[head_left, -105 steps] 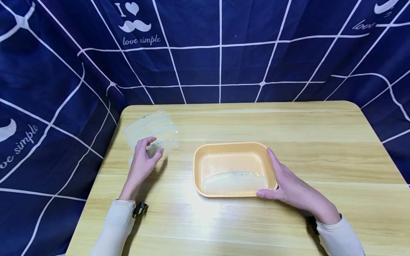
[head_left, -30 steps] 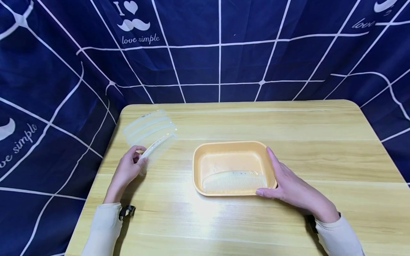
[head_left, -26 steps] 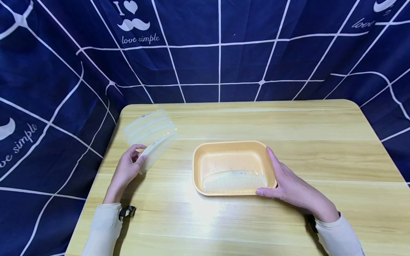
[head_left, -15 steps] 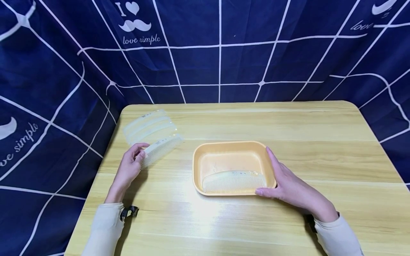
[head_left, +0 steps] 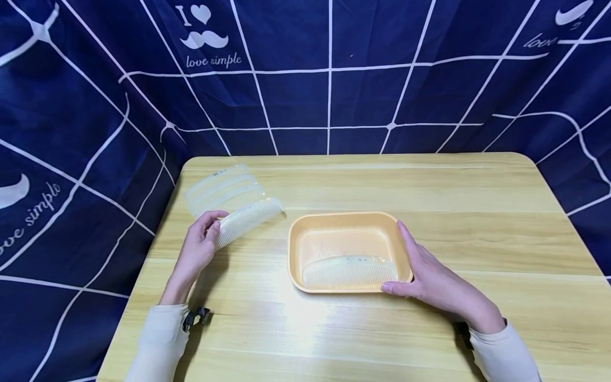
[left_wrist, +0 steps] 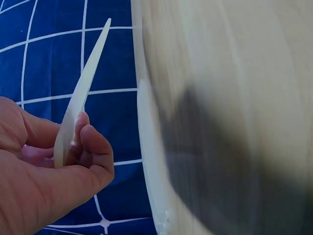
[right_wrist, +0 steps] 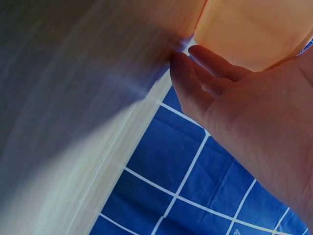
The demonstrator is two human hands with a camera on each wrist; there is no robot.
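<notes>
My left hand (head_left: 198, 244) pinches one end of a pale translucent comb (head_left: 250, 218) between thumb and fingers. This comb slants up to the right, teeth facing the front, over the left part of the table. The left wrist view shows the held comb (left_wrist: 85, 85) nearly edge-on. With my right hand (head_left: 439, 281) I hold the right end of a shallow peach plastic box (head_left: 298, 249), thumb at the front rim and fingers along the side. A similar comb (head_left: 350, 273) lies inside, along the box's front wall. In the right wrist view, fingers (right_wrist: 190, 88) lie against the box's outside (right_wrist: 254, 39).
Several more translucent combs (head_left: 221, 183) lie side by side at the back left of the wooden table (head_left: 429, 185). A dark blue cloth (head_left: 363, 101) with white lines hangs behind the table and at both sides.
My left hand was over the combs with its fingers apart; it then picked up one comb, lifted it and swung its free end right, towards the box. The right hand and box have stayed put.
</notes>
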